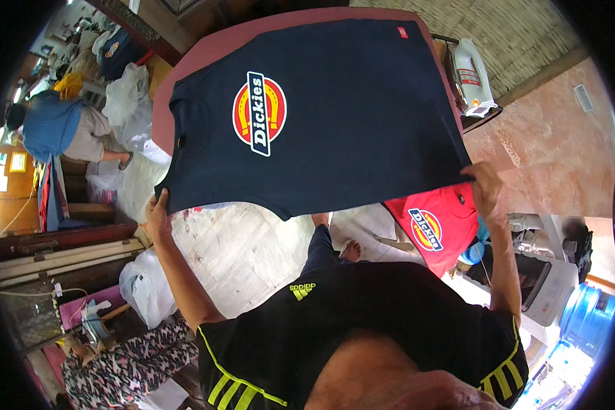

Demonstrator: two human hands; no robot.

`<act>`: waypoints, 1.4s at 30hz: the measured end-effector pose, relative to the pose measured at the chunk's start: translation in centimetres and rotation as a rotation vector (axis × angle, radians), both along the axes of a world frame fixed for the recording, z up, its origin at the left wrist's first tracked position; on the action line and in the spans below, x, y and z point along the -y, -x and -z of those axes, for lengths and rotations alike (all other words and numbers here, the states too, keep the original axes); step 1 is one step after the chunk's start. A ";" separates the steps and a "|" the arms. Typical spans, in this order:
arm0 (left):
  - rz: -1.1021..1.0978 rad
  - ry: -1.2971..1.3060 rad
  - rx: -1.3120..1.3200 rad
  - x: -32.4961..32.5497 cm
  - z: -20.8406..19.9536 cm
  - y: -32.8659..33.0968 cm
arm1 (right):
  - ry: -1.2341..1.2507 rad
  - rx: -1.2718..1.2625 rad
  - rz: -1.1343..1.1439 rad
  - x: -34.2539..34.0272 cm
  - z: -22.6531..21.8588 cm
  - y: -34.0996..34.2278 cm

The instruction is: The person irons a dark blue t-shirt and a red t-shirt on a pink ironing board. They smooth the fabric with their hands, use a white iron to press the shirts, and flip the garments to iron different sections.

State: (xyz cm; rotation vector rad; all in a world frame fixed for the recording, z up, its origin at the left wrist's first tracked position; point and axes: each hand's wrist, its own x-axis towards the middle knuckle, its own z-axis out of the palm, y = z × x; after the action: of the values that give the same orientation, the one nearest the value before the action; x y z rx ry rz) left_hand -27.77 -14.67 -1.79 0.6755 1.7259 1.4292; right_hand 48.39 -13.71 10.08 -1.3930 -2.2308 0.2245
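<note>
A dark navy t-shirt point(348, 116) with a round red, yellow and white logo on its front is spread out flat above a pink ironing table point(205, 51). My left hand point(158, 213) grips the shirt's lower left corner. At the lower right corner my right hand point(484, 184) pinches the hem. The shirt's near edge hangs off the table toward me.
A white iron point(473, 78) stands on a rack at the table's right end. A red t-shirt point(436, 229) with the same kind of logo lies lower right. White plastic bags point(126, 96) sit at left, near a seated person in blue point(55, 126). A blue water jug point(590, 316) stands far right.
</note>
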 end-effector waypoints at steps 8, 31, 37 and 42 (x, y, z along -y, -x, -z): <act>0.037 0.278 -0.962 -0.6 4.2 0.7 | 0.339 0.103 -0.149 0.4 4.4 -0.3; 0.129 0.176 -1.076 -28.3 -1.6 -2.2 | 0.339 0.310 -0.630 -46.4 4.9 40.0; 0.010 -0.058 -0.881 -29.4 -2.5 -2.9 | 0.726 -0.081 -0.789 -49.2 4.5 39.7; -0.038 -0.043 -1.083 -29.1 -1.0 -3.0 | 0.505 0.116 -0.819 -47.6 3.9 40.3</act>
State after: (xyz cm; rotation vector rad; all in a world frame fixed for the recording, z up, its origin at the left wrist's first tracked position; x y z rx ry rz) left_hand -24.79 14.45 -0.81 1.6458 2.4879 1.1722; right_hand 8.04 33.86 6.21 -0.6061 -2.8565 1.0594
